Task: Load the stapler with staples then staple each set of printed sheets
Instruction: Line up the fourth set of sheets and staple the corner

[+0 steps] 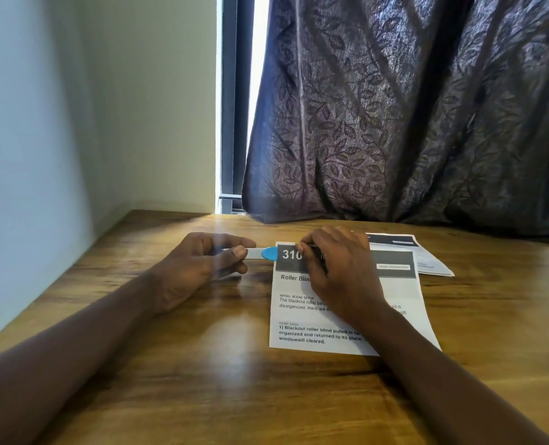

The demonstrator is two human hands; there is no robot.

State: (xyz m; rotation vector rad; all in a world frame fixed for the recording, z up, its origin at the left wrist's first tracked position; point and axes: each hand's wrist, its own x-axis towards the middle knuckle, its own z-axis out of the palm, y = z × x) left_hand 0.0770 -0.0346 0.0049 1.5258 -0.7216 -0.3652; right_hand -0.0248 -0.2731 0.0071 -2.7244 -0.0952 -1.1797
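A white stapler with a blue tip [260, 253] lies level just above the wooden table [202, 364], its tip at the top left corner of a set of printed sheets [302, 319]. My left hand [199, 268] is closed around the stapler's rear half. My right hand [337, 271] rests on the sheets' dark header, fingertips pinching the top edge near the corner. A second printed set [427, 258] lies behind, partly covered by the first.
A pale wall [58, 139] runs along the table's left edge. A dark leaf-patterned curtain [411, 117] hangs down to the table's back edge, with a bright window gap [234, 107] beside it.
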